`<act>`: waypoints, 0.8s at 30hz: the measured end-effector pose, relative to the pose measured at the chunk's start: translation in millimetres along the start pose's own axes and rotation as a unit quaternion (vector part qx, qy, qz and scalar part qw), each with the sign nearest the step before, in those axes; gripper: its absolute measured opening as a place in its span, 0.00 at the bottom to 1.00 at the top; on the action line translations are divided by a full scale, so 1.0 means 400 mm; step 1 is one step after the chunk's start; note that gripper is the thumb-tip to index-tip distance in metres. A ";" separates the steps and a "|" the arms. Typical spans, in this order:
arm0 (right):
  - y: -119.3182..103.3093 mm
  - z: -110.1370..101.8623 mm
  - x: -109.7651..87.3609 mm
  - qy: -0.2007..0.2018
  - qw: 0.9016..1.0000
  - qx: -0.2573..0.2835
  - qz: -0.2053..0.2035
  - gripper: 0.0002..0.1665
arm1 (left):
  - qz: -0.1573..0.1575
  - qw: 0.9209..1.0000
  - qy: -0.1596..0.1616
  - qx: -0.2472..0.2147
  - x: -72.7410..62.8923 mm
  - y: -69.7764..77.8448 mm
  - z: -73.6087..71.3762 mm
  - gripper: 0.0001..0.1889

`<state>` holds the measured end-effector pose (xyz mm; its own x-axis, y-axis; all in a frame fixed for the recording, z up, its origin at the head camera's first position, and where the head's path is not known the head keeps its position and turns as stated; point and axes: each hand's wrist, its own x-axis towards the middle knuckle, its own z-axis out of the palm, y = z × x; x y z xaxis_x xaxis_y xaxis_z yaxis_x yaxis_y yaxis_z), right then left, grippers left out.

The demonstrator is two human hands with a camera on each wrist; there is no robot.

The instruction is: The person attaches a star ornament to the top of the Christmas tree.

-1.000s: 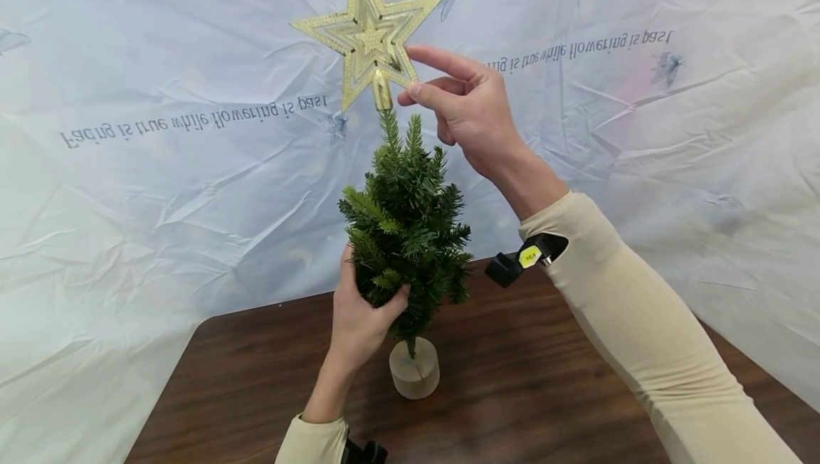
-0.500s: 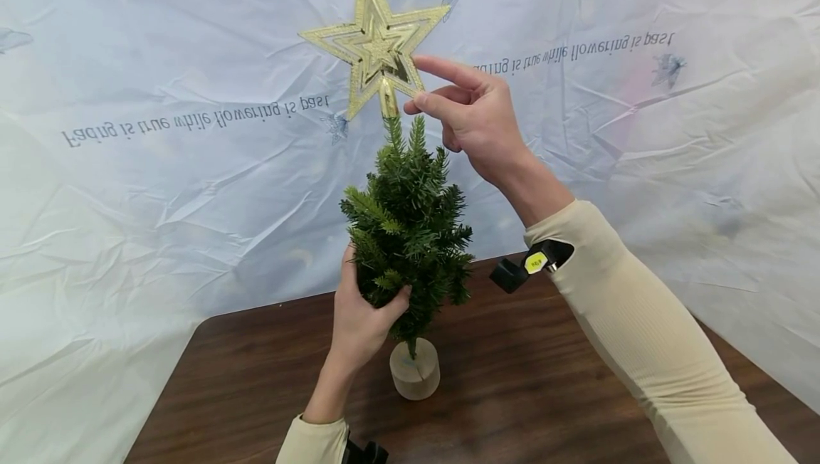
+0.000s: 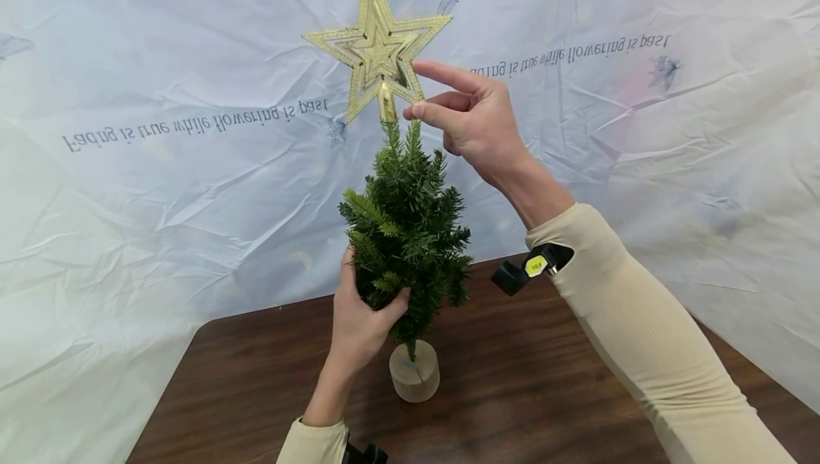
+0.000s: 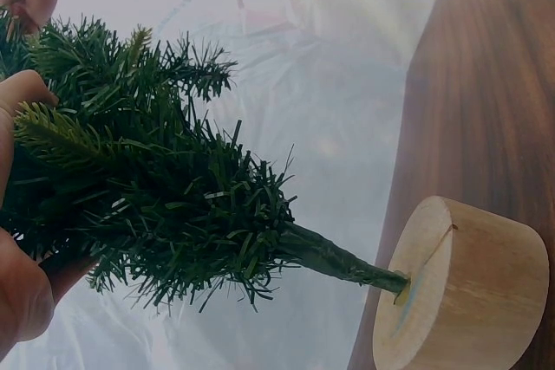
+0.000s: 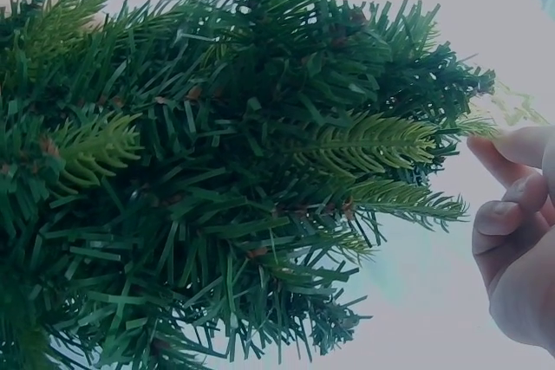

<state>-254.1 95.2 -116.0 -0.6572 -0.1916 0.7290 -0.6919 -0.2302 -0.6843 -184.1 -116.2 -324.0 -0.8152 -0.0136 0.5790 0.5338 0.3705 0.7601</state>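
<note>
A small artificial Christmas tree stands upright on a round wooden base. My left hand grips its lower branches from the left, thumb in front; in the left wrist view the bare green trunk runs down into the base. At the top, my right hand pinches the lower right point of a gold star tree topper between thumb and fingers, its index finger against the star's side. The topper's socket sits right at the tip of the topmost sprig. In the right wrist view, branches hide most of the star.
The tree's base is on a dark brown wooden table with a rounded corner at the left. A pale, creased cloth with printed lettering hangs behind the table and along both sides. Black camera mounts are strapped to both wrists.
My right hand has lowered the star slightly and shifted it a little right, bringing its socket down over the top sprig's tip. The left hand and the tree have stayed nearly still.
</note>
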 end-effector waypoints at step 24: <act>-0.001 0.002 -0.008 -0.022 0.999 -0.030 -0.031 0.28 | 0.008 1.000 -0.002 0.003 0.002 -0.002 -0.004 0.54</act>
<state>-251.7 95.2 -118.1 -0.6003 -0.2201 0.7689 -0.7482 -0.1850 -0.6371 -184.7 -118.0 -323.7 -0.8072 -0.0031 0.5903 0.5460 0.3762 0.7486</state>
